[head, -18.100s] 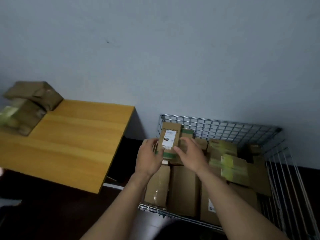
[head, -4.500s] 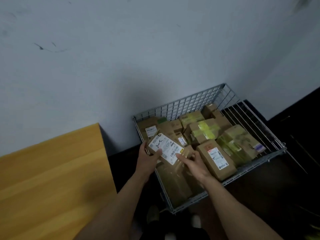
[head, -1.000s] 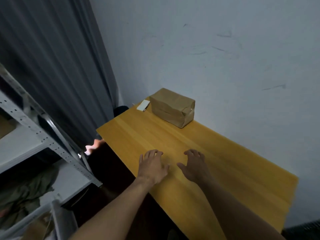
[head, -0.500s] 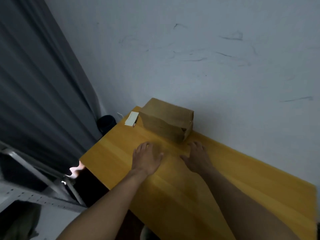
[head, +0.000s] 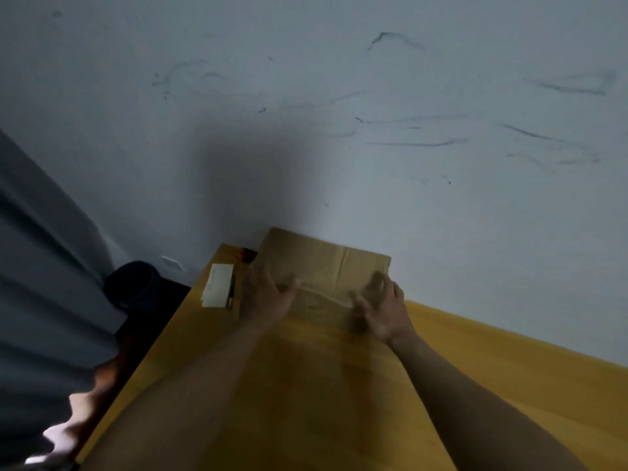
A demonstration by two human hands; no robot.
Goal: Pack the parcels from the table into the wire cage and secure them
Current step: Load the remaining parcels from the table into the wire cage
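The last parcel sits at the far corner of the table, pushed back against the wall. That is why both my arms are stretched out long. It is too wide for one hand, so I take it from its two ends. My left hand clasps the left end, thumb hooked across the near face and fingers down the side. My right hand is on the near right corner, but it is smeared by motion, so I cannot tell whether its fingers have closed or only lie against the cardboard.

Half a second ago both hands were low over the table, short of the box, touching nothing of it. Now they flank it, and I stand closer in. The paper slip and pen beside the parcel have not moved. The wire cage is out of view, off behind my turn.
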